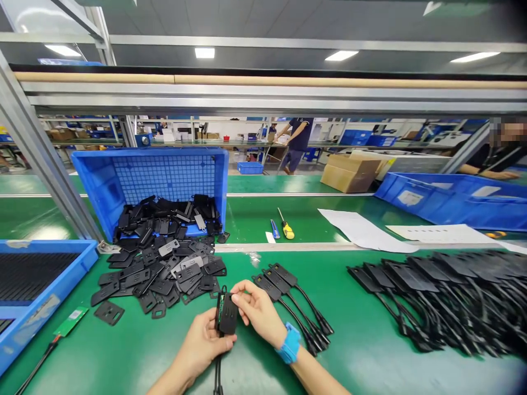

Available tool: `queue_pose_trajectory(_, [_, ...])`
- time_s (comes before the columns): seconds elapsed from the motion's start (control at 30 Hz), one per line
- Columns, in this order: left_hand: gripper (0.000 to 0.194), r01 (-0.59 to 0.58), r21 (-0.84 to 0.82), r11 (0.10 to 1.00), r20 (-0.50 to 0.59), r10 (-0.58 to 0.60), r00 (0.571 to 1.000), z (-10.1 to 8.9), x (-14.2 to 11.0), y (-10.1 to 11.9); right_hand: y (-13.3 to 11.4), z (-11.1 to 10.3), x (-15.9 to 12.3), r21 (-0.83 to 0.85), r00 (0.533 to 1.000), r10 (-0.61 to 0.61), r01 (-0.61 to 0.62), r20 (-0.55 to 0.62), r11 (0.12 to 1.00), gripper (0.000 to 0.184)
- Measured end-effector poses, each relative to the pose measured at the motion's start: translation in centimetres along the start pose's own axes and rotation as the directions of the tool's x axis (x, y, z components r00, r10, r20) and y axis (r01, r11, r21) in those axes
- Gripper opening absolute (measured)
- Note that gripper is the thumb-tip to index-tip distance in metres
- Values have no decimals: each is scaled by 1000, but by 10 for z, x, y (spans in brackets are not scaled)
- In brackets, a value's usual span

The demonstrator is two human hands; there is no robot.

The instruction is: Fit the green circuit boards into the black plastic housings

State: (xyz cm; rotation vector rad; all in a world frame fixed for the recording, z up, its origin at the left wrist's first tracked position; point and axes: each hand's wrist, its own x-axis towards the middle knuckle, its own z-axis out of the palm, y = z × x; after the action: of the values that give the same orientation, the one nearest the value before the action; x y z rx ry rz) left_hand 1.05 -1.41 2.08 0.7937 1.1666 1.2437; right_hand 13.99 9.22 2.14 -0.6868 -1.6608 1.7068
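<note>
My left hand [201,343] is closed round a small black plastic case with a green circuit board [221,310] showing along its open left side. Black cables [218,373] hang from the lower end of the case. A flat black cover [229,315] lies tilted over the case, and the thumb and fingers of my right hand [255,307] pinch its upper right corner. Behind the hands, loose black covers [164,274] spill in a heap from a tipped blue crate [150,170]. Right of my right hand lie 3 cased units with cables [274,282].
At left are a blue tray [45,329] of black parts and a bare circuit board [71,322] on a cable. A utility knife [275,229], a screwdriver [287,226] and paper sheets [362,230] lie farther back. Many cabled units [420,280] cover the right. People stand beyond.
</note>
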Motion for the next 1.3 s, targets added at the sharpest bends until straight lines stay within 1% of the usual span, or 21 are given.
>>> queue_pose_trajectory(0.17, [50, -21, 34, 999, 38, 20, 999, 3, -1, 1, 1, 6, 1, 25, 1000, -14, 14, -9, 1000, 31])
queue_pose_trajectory(0.27, [50, -21, 31, 999, 31, 20, 999, 4, -1, 3, 1, 6, 0, 62, 1000, 1, -2, 10, 998, 32])
queue_pose_trajectory(0.37, [48, -16, 45, 999, 27, 15, 1000, 4, -2, 4, 1, 7, -1, 104, 1000, 25, -26, 7, 994, 36])
queue_pose_trajectory(0.47, [44, -42, 95, 995, 32, 39, 999, 3, -1, 2, 3, 8, 0, 170, 997, 74, -73, -1, 983, 42])
queue_pose_trajectory(0.5, [45, -54, 117, 992, 33, 51, 998, 2, -1, 2, 4, 8, 1, 181, 995, 93, -96, 22, 979, 43])
queue_pose_trajectory(0.57, [48, -70, 158, 985, 33, 66, 997, 1, -1, 0, 6, 9, 2, 175, 986, 130, -148, 107, 973, 44])
queue_pose_trajectory(0.63, [51, -68, 183, 981, 43, 61, 997, 1, -1, -1, 8, 9, 4, 155, 973, 160, -186, 166, 970, 49])
queue_pose_trajectory(0.73, [54, -59, 188, 980, 65, 48, 997, 1, -2, -3, 10, 9, 5, 150, 975, 179, -198, 129, 969, 51])
queue_pose_trajectory(0.8, [55, -55, 189, 981, 59, 44, 997, 1, -1, -5, 10, 10, 4, 152, 979, 179, -193, 100, 969, 51])
queue_pose_trajectory(0.87, [55, -47, 210, 977, 32, 41, 999, 0, 0, -7, 7, 13, 2, 122, 980, 184, -192, 73, 974, 50])
queue_pose_trajectory(0.9, [56, -44, 215, 976, 12, 42, 999, 0, 2, -8, 5, 16, 0, 71, 984, 171, -174, 48, 982, 48])
queue_pose_trajectory(0.93, [57, -50, 202, 978, -8, 52, 999, 0, 3, -9, 3, 19, -3, -11, 991, 129, -129, 17, 992, 44])
queue_pose_trajectory(0.97, [60, -69, 174, 982, -27, 75, 997, 0, 4, -10, 1, 22, -5, -122, 998, 60, -61, -11, 991, 39])
queue_pose_trajectory(1.0, [67, -94, 134, 987, -44, 101, 994, 0, 5, -12, -2, 25, -8, -249, 999, -27, 20, -22, 968, 36])
queue_pose_trajectory(1.03, [76, -118, 91, 989, -50, 123, 991, 0, 6, -13, -4, 28, -11, -370, 994, -111, 99, -11, 924, 42])
queue_pose_trajectory(1.07, [88, -133, 58, 989, -46, 136, 990, 0, 6, -14, -5, 29, -13, -472, 984, -175, 163, 19, 867, 53])
queue_pose_trajectory(1.1, [99, -133, 45, 990, -29, 134, 991, 0, 6, -14, -6, 30, -15, -552, 977, -208, 203, 56, 809, 62])
queue_pose_trajectory(1.17, [113, -90, 75, 993, 8, 89, 996, 0, 3, -11, -5, 27, -16, -694, 972, -210, 223, 106, 684, 64])
queue_pose_trajectory(1.2, [114, -65, 111, 992, 14, 64, 998, -2, 0, -7, -3, 23, -16, -769, 974, -198, 212, 113, 603, 62])
queue_pose_trajectory(1.23, [109, -46, 161, 986, 9, 45, 999, -5, -3, -1, 0, 17, -15, -843, 977, -185, 189, 108, 504, 59])
queue_pose_trajectory(1.3, [89, -28, 295, 955, -34, 40, 999, -15, -13, 17, 7, 2, -12, -955, 985, -155, 114, 73, 274, 51])
